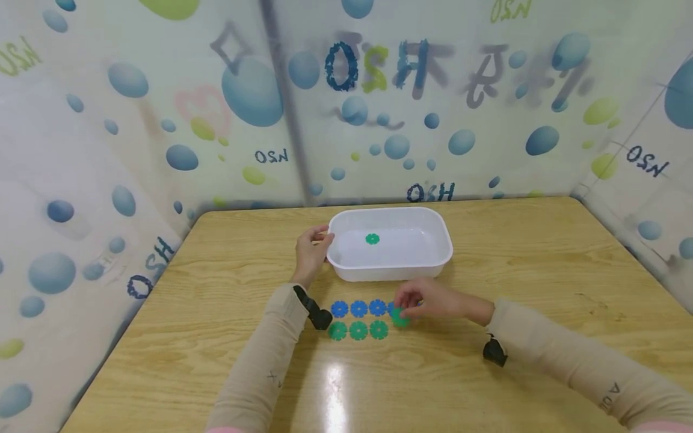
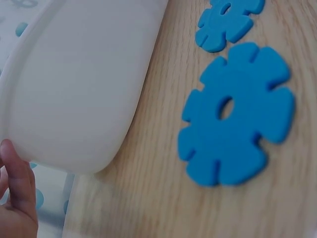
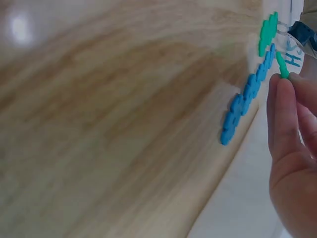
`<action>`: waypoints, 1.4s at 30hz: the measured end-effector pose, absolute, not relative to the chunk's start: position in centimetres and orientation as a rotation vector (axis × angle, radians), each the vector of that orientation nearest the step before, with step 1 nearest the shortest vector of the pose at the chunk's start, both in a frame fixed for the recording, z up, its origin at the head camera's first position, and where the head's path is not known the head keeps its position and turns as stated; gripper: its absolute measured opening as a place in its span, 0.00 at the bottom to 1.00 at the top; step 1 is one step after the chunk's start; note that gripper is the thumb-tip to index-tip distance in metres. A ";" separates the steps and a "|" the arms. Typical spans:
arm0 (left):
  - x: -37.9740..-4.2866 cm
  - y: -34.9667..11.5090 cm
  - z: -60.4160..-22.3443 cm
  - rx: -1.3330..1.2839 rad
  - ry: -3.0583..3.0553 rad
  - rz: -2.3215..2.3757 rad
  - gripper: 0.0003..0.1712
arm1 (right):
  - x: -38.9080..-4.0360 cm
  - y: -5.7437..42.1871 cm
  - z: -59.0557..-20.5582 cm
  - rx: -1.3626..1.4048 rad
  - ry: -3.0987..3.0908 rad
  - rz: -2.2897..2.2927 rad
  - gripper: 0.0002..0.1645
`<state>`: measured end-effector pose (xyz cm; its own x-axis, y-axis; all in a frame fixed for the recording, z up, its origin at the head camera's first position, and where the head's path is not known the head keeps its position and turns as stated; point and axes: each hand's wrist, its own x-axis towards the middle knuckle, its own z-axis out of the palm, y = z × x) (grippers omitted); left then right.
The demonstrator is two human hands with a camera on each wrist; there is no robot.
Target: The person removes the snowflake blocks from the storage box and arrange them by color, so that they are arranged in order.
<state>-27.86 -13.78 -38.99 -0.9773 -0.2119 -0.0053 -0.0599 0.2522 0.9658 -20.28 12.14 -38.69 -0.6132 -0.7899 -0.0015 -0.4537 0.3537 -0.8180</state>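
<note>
My left hand [image 1: 311, 255] holds the left end of a white plastic basin [image 1: 390, 273], fingers and thumb at its rim. In the left wrist view a fingertip lies against the basin wall [image 2: 84, 89]. My right hand [image 1: 430, 299] pinches a green snowflake disc [image 1: 400, 317] between thumb and fingertips, over the right end of a row of blue snowflake discs [image 1: 358, 309]. The right wrist view shows that green disc [image 3: 282, 65] edge-on. Three green discs [image 1: 358, 330] lie in a nearer row. Inside the basin is one more green disc [image 1: 372, 239]. My right hand partly hides the blue row's right end.
The wooden table [image 1: 514, 258] extends to both sides of the basin. Behind it stands a wall covering [image 1: 303, 150] with blue and green bubble prints. A dark wrist device [image 1: 319, 316] sits on the left sleeve, another [image 1: 495, 351] on the right.
</note>
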 end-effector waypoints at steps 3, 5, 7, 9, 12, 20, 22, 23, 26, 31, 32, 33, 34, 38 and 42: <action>-27.8 -13.8 -38.9 0.261 -2.390 -1.826 0.16 | -20.1 12.1 -39.0 -1.082 2.225 -1.149 0.06; -27.8 -13.7 -38.8 0.258 -2.393 -1.825 0.17 | -20.0 12.0 -39.2 -1.072 2.232 -1.146 0.06; -27.8 -13.7 -38.8 0.258 -2.390 -1.826 0.17 | -19.8 12.0 -39.3 -1.088 2.247 -1.138 0.05; -27.8 -13.7 -38.8 0.261 -2.386 -1.826 0.16 | -19.8 11.9 -39.5 -1.097 2.259 -1.129 0.05; -27.8 -13.7 -38.8 0.270 -2.380 -1.826 0.16 | -19.7 11.8 -39.6 -1.119 2.277 -1.106 0.05; -27.8 -13.8 -38.8 0.276 -2.379 -1.835 0.17 | -19.7 11.6 -39.4 -1.100 2.356 -1.012 0.06; -27.9 -13.8 -38.8 0.279 -2.384 -1.835 0.17 | -19.7 11.6 -39.3 -1.098 2.372 -0.998 0.06; -27.9 -13.8 -38.8 0.280 -2.385 -1.835 0.17 | -19.7 11.5 -39.4 -1.101 2.377 -0.995 0.06; -27.9 -13.8 -38.9 0.278 -2.389 -1.837 0.17 | -19.6 11.5 -39.4 -1.108 2.371 -1.002 0.07; -27.8 -13.8 -38.8 0.277 -2.385 -1.838 0.17 | -19.5 11.4 -39.5 -1.085 2.317 -1.035 0.07; -27.8 -13.8 -38.8 0.279 -2.384 -1.837 0.17 | -19.5 11.4 -39.4 -1.078 2.311 -1.038 0.07; -27.8 -13.8 -38.8 0.280 -2.384 -1.837 0.17 | -19.4 11.3 -39.4 -1.073 2.308 -1.036 0.07; -27.9 -13.8 -38.8 0.282 -2.385 -1.837 0.17 | -19.4 11.3 -39.4 -1.073 2.312 -1.029 0.07; -27.9 -13.7 -38.8 0.287 -2.384 -1.839 0.16 | -19.3 11.3 -39.3 -1.105 2.342 -0.988 0.07; -27.9 -13.7 -38.9 0.284 -2.385 -1.830 0.16 | -19.2 11.2 -39.4 -1.148 2.376 -0.951 0.07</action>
<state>-27.86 -13.69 -38.85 -0.9750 -0.2217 -0.0172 -0.0739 0.2502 0.9654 -19.21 11.21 -39.35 -0.6185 -0.7858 -0.0098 -0.5619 0.4509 -0.6935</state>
